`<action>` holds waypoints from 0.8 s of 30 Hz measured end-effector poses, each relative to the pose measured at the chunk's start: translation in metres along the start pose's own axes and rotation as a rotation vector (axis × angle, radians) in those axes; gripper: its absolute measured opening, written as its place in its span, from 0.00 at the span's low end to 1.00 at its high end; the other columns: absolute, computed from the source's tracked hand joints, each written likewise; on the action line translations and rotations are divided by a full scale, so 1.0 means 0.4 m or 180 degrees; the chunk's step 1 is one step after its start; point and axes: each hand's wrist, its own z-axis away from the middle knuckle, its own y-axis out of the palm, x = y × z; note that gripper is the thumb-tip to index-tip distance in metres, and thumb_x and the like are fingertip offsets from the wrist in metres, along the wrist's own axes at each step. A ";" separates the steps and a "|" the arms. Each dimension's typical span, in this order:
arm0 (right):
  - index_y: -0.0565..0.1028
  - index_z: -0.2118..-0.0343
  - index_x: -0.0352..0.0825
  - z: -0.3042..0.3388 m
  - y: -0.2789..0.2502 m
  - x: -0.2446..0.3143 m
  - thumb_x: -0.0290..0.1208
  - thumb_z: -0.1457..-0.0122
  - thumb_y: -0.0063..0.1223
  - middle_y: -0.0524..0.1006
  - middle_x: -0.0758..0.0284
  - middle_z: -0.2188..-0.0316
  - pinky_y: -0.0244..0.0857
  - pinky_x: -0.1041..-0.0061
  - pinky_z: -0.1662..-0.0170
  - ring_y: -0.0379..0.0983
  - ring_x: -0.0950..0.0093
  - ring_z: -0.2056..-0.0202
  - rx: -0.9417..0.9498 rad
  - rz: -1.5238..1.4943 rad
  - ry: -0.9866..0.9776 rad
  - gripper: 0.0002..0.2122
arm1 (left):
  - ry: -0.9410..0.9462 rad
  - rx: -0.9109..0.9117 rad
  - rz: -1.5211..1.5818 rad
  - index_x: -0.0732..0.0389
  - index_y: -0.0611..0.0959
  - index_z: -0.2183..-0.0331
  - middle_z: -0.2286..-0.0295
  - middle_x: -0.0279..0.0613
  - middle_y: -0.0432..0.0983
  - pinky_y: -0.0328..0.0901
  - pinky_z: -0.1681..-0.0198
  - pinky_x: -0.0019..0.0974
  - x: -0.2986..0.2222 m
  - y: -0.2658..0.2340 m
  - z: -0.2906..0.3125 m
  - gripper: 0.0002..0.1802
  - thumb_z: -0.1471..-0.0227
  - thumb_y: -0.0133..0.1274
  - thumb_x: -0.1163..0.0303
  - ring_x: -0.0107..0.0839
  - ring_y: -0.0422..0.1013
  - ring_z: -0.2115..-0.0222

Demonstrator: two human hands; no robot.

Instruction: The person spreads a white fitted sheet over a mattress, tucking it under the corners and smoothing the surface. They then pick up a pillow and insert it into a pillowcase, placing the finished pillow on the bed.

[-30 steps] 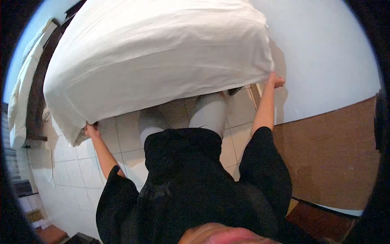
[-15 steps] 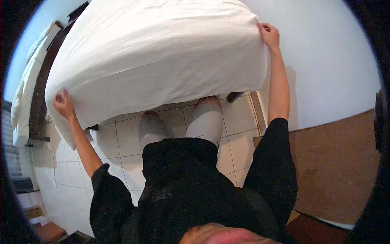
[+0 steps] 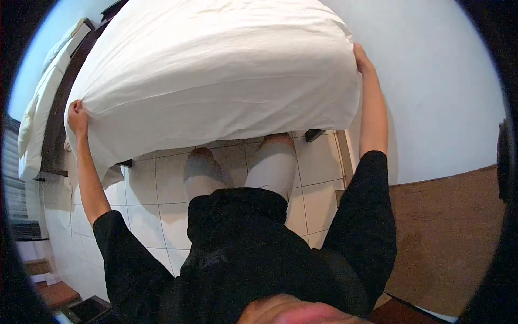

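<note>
A white bed sheet covers a mattress in front of me and drapes down over its near end, with soft creases on top. At the sheet's near left corner, my left hand is closed, pinching the cloth. My right hand is at the right side of the bed against the sheet's edge. Its fingers are partly hidden by the cloth but look closed on it. Between both hands the front of the sheet hangs fairly smooth, with its lower hem just beyond my feet.
Dark bed legs show under the hem on the tiled floor. A pale wall runs close along the right, with a brown panel nearer me. Another dark-framed bed with a pale mattress stands at the left.
My left hand has moved up and slightly left and now grips the sheet's corner. My right hand has come slightly lower along the right edge, its fingers now more behind the cloth.
</note>
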 end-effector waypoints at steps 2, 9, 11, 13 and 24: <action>0.78 0.45 0.30 -0.009 -0.001 0.004 0.58 0.37 0.53 0.81 0.56 0.51 0.66 0.62 0.44 0.76 0.59 0.51 -0.0313 -0.0015 -0.0185 0.32 | 0.0282 -0.0719 0.0011 0.57 0.85 0.56 0.60 0.47 0.83 0.70 0.54 0.44 0.031 0.001 -0.041 0.15 0.35 0.51 0.59 0.45 0.78 0.59; 0.81 0.53 0.29 -0.239 -0.027 0.059 0.54 0.35 0.50 0.82 0.51 0.55 0.67 0.60 0.46 0.77 0.55 0.51 -0.1865 0.1148 -0.0738 0.28 | 0.0048 -0.0527 0.0478 0.60 0.84 0.55 0.60 0.47 0.83 0.71 0.55 0.41 -0.019 -0.105 -0.071 0.20 0.35 0.51 0.54 0.41 0.79 0.60; 0.81 0.58 0.30 -0.307 0.066 -0.039 0.53 0.35 0.50 0.83 0.56 0.59 0.70 0.63 0.52 0.78 0.60 0.57 -0.1481 0.2097 -0.0488 0.25 | 0.0241 -0.0420 0.0476 0.62 0.84 0.56 0.62 0.45 0.83 0.71 0.57 0.40 -0.115 -0.080 0.013 0.21 0.35 0.52 0.52 0.39 0.79 0.63; 0.80 0.55 0.30 -0.253 0.088 -0.182 0.51 0.32 0.45 0.83 0.58 0.59 0.71 0.63 0.54 0.78 0.66 0.57 -0.0381 0.1173 -0.0395 0.24 | 0.0169 -0.0189 0.0747 0.61 0.82 0.55 0.62 0.44 0.80 0.69 0.57 0.39 -0.226 -0.045 0.143 0.21 0.36 0.55 0.52 0.36 0.76 0.61; 0.80 0.53 0.31 0.436 0.017 -0.306 0.46 0.31 0.48 0.83 0.59 0.60 0.71 0.65 0.56 0.76 0.71 0.59 0.0137 -0.1587 0.0994 0.21 | -0.0073 -0.0348 0.0405 0.69 0.75 0.52 0.55 0.52 0.71 0.65 0.48 0.49 -0.551 0.177 0.826 0.44 0.57 0.73 0.43 0.45 0.64 0.47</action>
